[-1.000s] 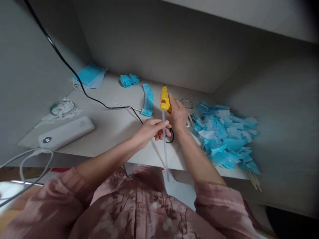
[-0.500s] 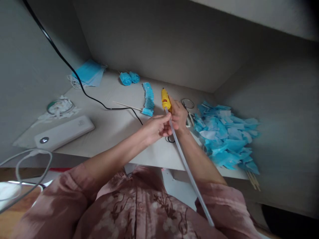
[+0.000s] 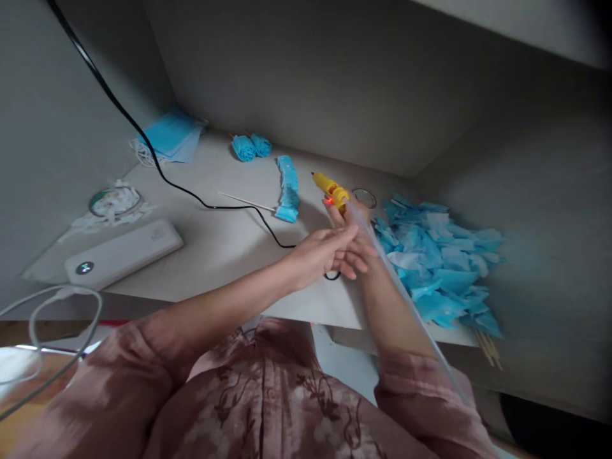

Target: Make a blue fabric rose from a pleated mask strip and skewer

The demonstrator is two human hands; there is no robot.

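Observation:
My right hand grips a yellow glue gun above the desk, nozzle pointing back-left, a red light lit on its side. A long clear glue stick sticks out of the gun's rear and slants down to the right over my right forearm. My left hand hovers in front of the right one, fingers stretched out and loose, holding nothing. The gun's black cord runs left across the desk and up the wall.
A heap of blue and white fabric scraps lies at the right. A blue fabric strip, two blue rolled rosettes, a thin wooden skewer, stacked face masks, a white power bank and a tape roll sit on the desk.
The glue gun has turned so its nozzle points left and the stick swings right. My left hand has let go of the stick and opened.

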